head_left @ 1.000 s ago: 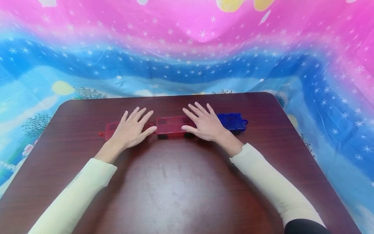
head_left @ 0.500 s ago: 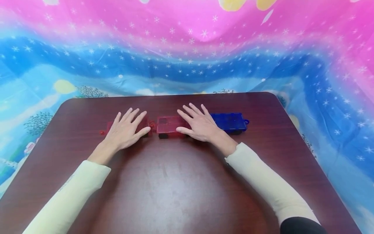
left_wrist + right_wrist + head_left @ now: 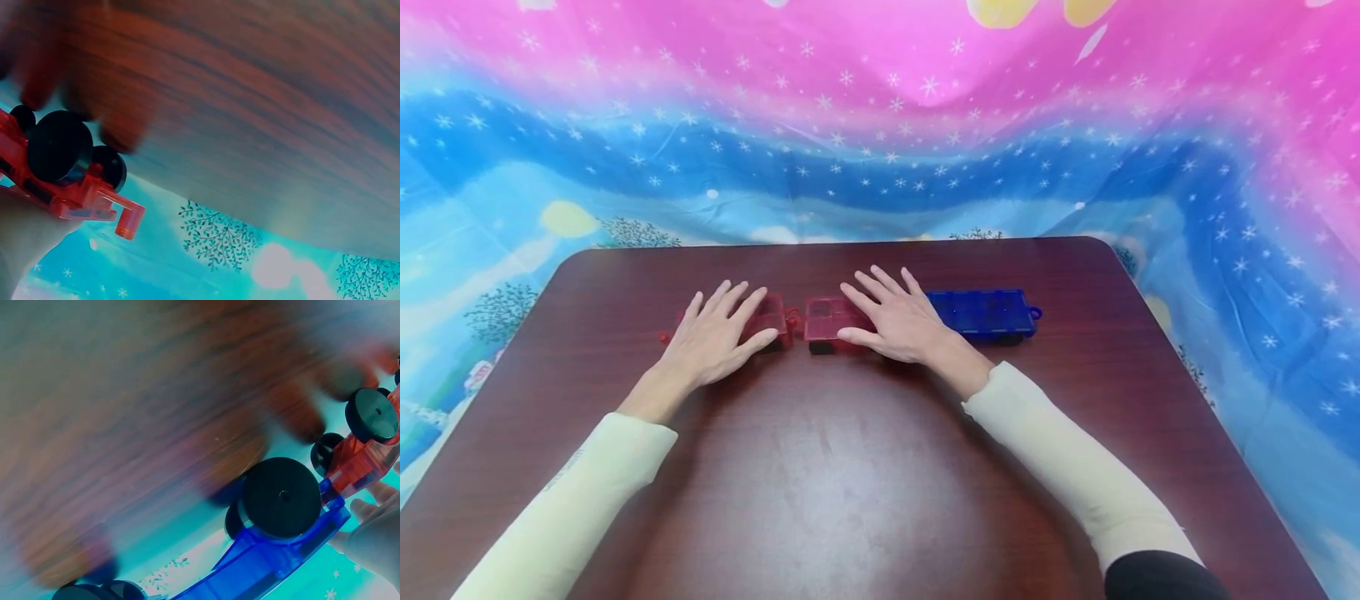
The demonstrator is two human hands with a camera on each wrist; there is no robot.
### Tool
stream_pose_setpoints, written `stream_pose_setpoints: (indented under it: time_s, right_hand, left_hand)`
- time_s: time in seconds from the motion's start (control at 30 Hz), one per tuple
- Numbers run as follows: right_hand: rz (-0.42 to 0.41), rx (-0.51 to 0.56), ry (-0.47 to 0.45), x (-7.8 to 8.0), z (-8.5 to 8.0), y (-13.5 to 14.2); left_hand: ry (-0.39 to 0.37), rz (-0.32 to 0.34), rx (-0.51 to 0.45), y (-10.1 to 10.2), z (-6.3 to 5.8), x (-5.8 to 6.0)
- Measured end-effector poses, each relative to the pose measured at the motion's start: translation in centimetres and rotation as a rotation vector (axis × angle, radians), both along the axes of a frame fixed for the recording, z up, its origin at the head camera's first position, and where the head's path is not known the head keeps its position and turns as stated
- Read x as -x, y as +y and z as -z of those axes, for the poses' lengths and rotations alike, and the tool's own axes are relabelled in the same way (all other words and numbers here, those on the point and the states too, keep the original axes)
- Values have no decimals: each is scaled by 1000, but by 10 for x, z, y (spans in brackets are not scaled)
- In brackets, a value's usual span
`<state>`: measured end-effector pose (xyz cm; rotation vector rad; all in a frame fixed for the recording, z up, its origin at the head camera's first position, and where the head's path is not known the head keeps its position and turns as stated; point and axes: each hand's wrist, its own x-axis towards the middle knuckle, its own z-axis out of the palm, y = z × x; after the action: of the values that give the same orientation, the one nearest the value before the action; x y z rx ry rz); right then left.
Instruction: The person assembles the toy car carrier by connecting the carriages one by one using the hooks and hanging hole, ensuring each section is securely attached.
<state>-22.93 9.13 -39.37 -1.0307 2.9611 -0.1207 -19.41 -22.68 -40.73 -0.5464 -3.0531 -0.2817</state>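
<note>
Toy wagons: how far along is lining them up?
Looks done: left red wagon, middle red wagon and blue wagon form one row. In hand: left hand spread over the first, right hand over the second and third. Remaining: perhaps moving the hands away; I can't tell whether wagons are hitched.

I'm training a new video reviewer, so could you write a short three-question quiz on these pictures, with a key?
1. Multiple choice: what colour is the rightmost toy vehicle in the head view's row?
a) green
b) blue
c) yellow

2. True or false: the left hand is clenched into a fist.

3. Fill in the blank: in the head view, the ____ hand hides part of the middle red vehicle.

Key:
1. b
2. False; in the head view its fingers are extended.
3. right; the right hand covers part of it.
</note>
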Motion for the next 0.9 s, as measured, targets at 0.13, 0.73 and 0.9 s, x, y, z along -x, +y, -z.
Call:
stream_pose_setpoints:
  time_s: [0.13,0.73,0.9]
  right_hand:
    - [-1,-1,-9,2,1,-4]
    - [-18,-65,-22,8,9,-16]
    - [-10,-65,-45,10,11,-18]
  left_hand:
    - [-13,-10,16,-3,1,1]
    - [-43,-42,31,-12,0,1]
    - [-37,-37,46,-14,3,2]
